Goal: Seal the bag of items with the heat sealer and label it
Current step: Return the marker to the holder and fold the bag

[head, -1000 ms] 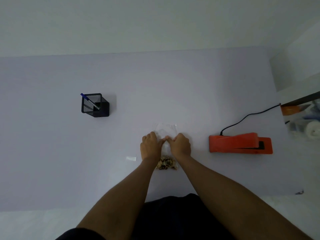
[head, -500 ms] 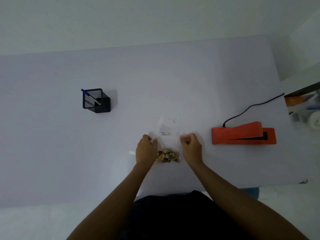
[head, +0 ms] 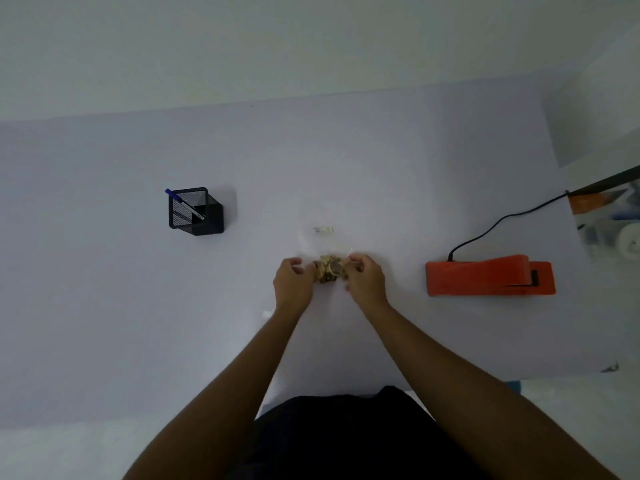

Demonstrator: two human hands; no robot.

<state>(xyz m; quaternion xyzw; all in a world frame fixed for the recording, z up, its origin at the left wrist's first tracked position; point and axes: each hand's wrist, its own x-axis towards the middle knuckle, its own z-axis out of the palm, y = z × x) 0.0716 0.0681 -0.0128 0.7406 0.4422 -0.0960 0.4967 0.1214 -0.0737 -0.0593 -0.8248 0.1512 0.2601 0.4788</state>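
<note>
Near the table's (head: 346,150) front edge, left hand (head: 292,285) and right hand (head: 367,282) pinch the clear bag (head: 329,268) from either side

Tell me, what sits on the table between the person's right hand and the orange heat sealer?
Nothing: in the head view, only bare table lies between the right hand and the heat sealer.

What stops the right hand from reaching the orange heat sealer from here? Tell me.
Probably nothing. The heat sealer lies on the table to the right hand's own side, with bare surface between. But that hand and the left hand both hold the bag, so it must let go or carry it along.
</note>
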